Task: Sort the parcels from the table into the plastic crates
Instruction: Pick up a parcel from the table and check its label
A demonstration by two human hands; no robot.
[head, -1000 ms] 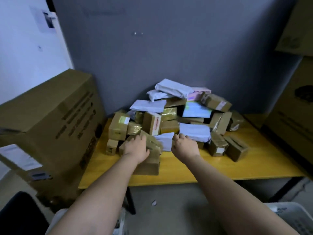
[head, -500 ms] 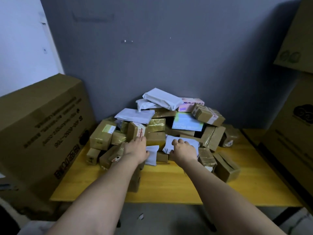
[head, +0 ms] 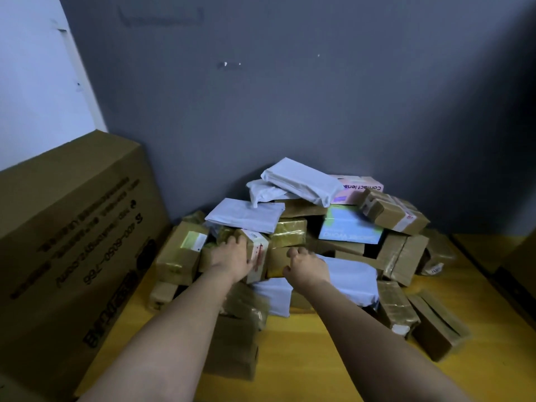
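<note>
Two hands reach into the parcel heap on the yellow table [head: 304, 358]. My left hand [head: 232, 258] lies over the small upright box with a white label [head: 256, 253], fingers curled on its left side, its long axis standing up from the table. My right hand [head: 307, 266] curls over a tan box [head: 278, 261] just right of it, nearer the heap's middle. No plastic crates show here.

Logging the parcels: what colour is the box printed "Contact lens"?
Pale pink contact lens box, best seen in the head view.

Dim, soft focus — wide-angle edge bending
</note>
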